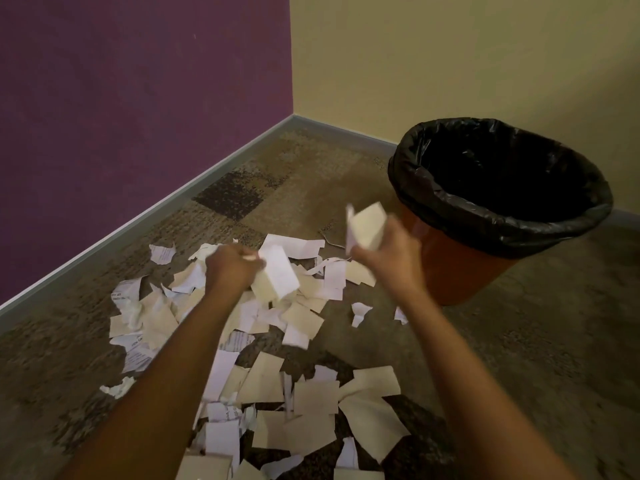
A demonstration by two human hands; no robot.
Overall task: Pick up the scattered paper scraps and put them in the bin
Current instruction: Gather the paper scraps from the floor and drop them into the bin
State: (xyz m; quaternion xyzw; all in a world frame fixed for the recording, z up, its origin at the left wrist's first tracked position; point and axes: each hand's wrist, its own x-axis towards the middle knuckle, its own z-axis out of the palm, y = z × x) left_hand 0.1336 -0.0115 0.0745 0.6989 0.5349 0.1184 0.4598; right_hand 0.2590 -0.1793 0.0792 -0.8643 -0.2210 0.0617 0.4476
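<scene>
The patterned brown carpet floor (pixel 554 341) carries a spread of torn paper scraps (pixel 311 393), white and cream, some printed, lying under and nearer than both hands. Right of the right hand (pixel 391 251) an orange bin (pixel 460 268) with a black liner stands on it.

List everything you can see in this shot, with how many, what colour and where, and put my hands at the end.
bin: one, orange, upright on the carpet at right, near the cream wall
bin liner: one, black, folded over the bin's rim
paper scraps: too many to count, white and cream, some printed, scattered on the carpet from centre to bottom edge
carpet: one, mottled brown and tan, covering the floor
purple wall: one, at left
cream wall: one, at right
skirting board: grey, along the foot of both walls
left hand: closed on white scraps above the pile
right hand: holding a cream scrap, raised beside the bin
</scene>
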